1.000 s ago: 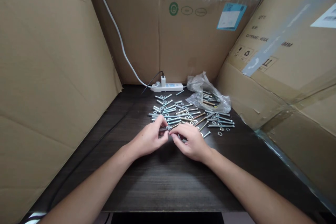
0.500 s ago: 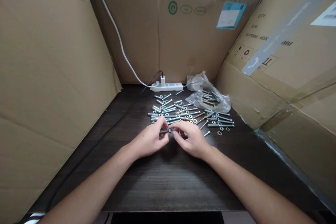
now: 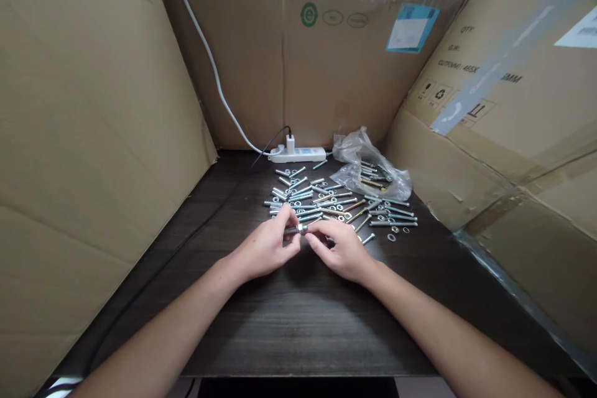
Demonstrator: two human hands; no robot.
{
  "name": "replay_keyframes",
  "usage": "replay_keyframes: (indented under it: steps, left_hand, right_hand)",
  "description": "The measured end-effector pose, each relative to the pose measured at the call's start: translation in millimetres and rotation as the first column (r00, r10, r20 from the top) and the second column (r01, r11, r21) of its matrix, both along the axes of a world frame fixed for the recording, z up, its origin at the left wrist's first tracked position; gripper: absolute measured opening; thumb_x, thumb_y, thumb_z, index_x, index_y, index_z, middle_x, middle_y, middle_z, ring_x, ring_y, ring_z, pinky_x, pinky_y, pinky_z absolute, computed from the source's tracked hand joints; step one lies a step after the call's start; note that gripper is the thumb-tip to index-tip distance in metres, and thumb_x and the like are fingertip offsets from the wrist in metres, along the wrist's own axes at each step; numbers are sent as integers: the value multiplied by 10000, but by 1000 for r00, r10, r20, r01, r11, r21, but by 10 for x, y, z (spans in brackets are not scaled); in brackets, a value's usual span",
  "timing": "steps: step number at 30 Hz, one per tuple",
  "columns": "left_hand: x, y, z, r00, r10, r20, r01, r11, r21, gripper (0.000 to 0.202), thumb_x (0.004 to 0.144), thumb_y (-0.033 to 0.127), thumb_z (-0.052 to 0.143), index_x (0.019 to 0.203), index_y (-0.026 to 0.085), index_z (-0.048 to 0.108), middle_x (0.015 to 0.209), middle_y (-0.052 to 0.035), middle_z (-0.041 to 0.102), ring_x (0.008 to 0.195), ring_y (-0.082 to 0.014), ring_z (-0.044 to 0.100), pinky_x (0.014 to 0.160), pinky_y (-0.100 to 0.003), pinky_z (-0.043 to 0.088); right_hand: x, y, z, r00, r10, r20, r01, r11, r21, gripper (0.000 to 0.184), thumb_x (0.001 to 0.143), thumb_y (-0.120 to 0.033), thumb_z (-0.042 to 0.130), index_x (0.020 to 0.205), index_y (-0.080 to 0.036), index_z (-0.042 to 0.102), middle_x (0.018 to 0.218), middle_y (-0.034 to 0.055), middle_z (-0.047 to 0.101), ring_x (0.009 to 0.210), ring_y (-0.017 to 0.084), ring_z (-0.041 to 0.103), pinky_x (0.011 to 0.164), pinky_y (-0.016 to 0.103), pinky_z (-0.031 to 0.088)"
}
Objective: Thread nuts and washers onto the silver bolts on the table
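My left hand (image 3: 269, 244) and my right hand (image 3: 339, 247) meet over the dark wooden table (image 3: 289, 317), fingertips together. Between them they pinch a small silver bolt (image 3: 297, 229) lying roughly level; the left fingers grip one end and the right thumb and forefinger close on the other end. Just beyond the hands lies a spread of several loose silver bolts, nuts and washers (image 3: 336, 202).
A crumpled clear plastic bag (image 3: 370, 169) holding more bolts lies at the back right. A white power strip (image 3: 298, 153) with a white cable and a black plug sits against the back cardboard wall (image 3: 326, 68). Large cardboard boxes enclose the table on the left (image 3: 93, 124) and right (image 3: 504, 112).
Both hands stay together on the bolt; the right fingers have shifted slightly around its end. Nothing else on the table has moved.
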State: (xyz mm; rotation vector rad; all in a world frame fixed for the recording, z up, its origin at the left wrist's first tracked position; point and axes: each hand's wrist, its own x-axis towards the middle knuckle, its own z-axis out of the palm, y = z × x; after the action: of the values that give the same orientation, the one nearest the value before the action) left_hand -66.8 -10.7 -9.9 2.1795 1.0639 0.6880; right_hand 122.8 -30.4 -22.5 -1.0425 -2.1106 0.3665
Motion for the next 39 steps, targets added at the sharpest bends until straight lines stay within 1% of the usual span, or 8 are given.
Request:
replay_keyframes:
  steps: [8,12,16,21,27,33,37,39]
  left_hand:
    - [8,-2,24,1000,-9,9,10,1000,-8,148,778,195,495,908,202,424,784,7,563,657,-136,546,618,-255,429]
    - [14,-9,17,999,-40,-11,40,999,-28,133,793,207,487,909,205,423,771,7,568,639,-136,548,604,-250,421]
    - [17,-16,14,1000,-23,9,23,1000,-13,142,799,214,487,930,196,434,809,-13,582,690,-148,563,643,-264,436]
    - [18,-21,12,1000,-7,19,7,1000,-4,151,811,245,490,935,196,418,795,-5,562,663,-137,552,627,-259,442]
    - [20,-28,-4,1000,-14,4,14,1000,13,129,826,259,478,916,203,405,790,-5,565,669,-139,560,620,-256,441]
    - [38,-75,65,997,-64,-39,65,998,26,108,841,250,459,923,207,403,800,-7,568,634,-132,536,582,-244,419]
    - [57,-101,92,994,-89,-63,91,995,28,107,843,240,446,928,211,389,784,0,561,584,-122,502,535,-233,395]
    - [66,-112,89,993,-101,-58,103,994,29,112,838,224,446,929,212,382,782,1,562,601,-126,516,546,-233,400]
  right_hand:
    - [6,-23,59,997,64,-42,-63,997,36,152,859,-206,509,912,-202,651,813,20,689,620,122,573,684,276,448]
    - [4,-17,64,998,51,-26,-50,998,34,175,853,-197,506,961,-202,643,791,19,666,612,122,547,673,273,443]
    - [5,-9,41,999,21,-30,-21,1000,16,215,847,-202,514,1036,-210,617,786,11,653,604,118,545,675,268,451]
    - [4,7,12,1000,1,-26,-1,1000,6,219,836,-230,544,1047,-214,600,737,-1,637,562,113,525,660,266,453]
    - [1,9,-8,999,-28,-17,27,998,-49,182,850,-291,541,997,-199,598,701,0,618,562,117,517,629,259,440]
    - [11,8,-18,999,4,-33,-9,991,-131,114,849,-290,527,857,-185,573,662,-7,598,556,112,511,560,230,405]
    - [10,13,-8,1000,2,-7,-3,992,-125,249,863,-305,490,646,-183,493,583,-19,524,545,106,468,552,226,366]
    - [10,10,0,1000,13,6,-13,992,-127,245,870,-301,475,655,-183,493,586,-22,515,554,107,462,567,228,361]
